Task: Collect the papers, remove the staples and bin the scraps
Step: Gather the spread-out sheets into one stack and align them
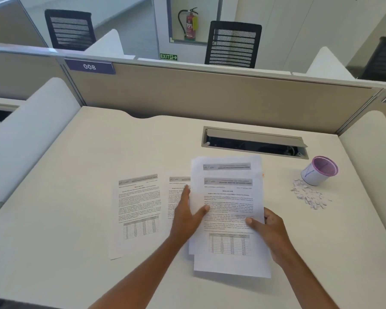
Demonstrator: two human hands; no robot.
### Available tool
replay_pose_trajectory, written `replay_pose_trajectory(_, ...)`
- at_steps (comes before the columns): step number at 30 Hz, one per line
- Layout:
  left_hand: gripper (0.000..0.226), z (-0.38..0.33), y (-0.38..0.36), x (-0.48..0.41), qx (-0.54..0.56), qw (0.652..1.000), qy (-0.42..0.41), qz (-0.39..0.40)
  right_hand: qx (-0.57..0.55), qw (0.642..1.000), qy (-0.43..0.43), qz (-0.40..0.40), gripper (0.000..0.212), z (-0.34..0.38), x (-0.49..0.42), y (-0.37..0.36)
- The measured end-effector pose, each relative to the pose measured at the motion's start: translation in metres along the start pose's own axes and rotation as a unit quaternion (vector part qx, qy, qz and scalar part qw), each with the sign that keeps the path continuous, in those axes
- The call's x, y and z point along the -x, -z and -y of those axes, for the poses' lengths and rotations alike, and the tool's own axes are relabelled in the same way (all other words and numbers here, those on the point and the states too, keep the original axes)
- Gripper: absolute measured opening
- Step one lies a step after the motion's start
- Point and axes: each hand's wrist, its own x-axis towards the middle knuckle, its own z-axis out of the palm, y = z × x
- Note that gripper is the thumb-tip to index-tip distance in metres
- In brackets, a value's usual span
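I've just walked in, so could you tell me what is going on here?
A person at a desk is gathering printed pages into a stack. The right hand grips its right edge, thumb on top; the left hand lies at its left edge, fingers straight. The left sheet lies flat on the desk, and the middle sheet is partly under the stack. Scraps lie loose beside a purple cup, not yet binned.

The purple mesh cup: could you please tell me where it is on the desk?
In the head view, the purple mesh cup sits on the desk's right side, just right of the cable hatch, with paper scraps strewn in front of it.
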Motion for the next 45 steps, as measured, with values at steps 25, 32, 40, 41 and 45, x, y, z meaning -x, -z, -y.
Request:
replay_pose_trajectory(25,0.042,-0.087,0.007,0.012,0.174,0.983,-0.042,0.041,-0.096,0.988,0.099,-0.062,0.042,0.033,-0.001,0.004)
replay_pose_trajectory(32,0.038,-0.086,-0.004,0.011,0.142,0.989,-0.033,0.034,-0.1,0.987,0.12,-0.046,0.041,0.036,0.004,0.004)
replay_pose_trajectory(40,0.034,-0.088,-0.009,0.014,0.141,0.989,-0.031,0.021,-0.118,0.983,0.135,-0.046,0.05,0.035,0.005,0.004)
replay_pose_trajectory(41,0.035,-0.086,-0.01,0.014,0.138,0.99,-0.027,0.022,-0.119,0.983,0.132,-0.045,0.05,0.033,0.005,0.004)
replay_pose_trajectory(45,0.033,-0.082,-0.012,0.015,0.126,0.992,-0.01,0.027,-0.116,0.985,0.117,-0.051,0.045,0.026,0.003,0.001)
